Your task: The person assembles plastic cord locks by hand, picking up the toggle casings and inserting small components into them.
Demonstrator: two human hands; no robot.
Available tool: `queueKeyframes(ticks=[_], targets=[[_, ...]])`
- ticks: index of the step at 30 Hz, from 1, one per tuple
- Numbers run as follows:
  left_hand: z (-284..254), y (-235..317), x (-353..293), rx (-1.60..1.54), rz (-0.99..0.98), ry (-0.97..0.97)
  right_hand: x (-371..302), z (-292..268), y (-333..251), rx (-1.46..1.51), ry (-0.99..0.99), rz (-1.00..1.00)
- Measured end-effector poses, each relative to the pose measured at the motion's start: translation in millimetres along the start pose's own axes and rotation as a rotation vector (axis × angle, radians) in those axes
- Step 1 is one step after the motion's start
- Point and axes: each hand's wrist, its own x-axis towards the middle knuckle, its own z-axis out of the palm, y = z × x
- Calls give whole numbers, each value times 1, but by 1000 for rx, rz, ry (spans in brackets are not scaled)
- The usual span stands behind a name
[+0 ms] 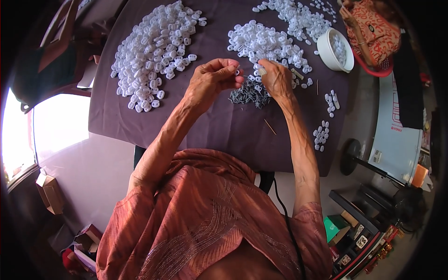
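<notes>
My left hand [212,83] is closed, pinching a small white oval plastic piece with a hole [237,72] between thumb and fingertips. Just to its right, my right hand [277,80] is closed too, with a pale yellowish bit [262,71] showing by its thumb; what its fingertips hold is hidden. A thin line seems to run between the hands, too fine to name. Below them lies a heap of small dark grey slender pieces [251,95]. Right behind the hands is a pile of the white oval pieces [263,42].
A larger white pile [151,53] covers the table's left; another [298,18] lies far right beside a white tub [326,51]. Small white groups [322,135] and thin sticks [269,127] lie on the purple tablecloth [210,135]. Another person in orange patterned clothing [375,30] is at far right.
</notes>
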Motion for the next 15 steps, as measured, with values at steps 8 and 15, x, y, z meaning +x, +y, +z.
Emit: queueKeyframes(ticks=[8,15], targets=[[3,0,1,14,-6,-12,6,0,4,-33,-113,-27],[12,0,2,19,-6,-19,-9,-30,-4,704,-10,217]])
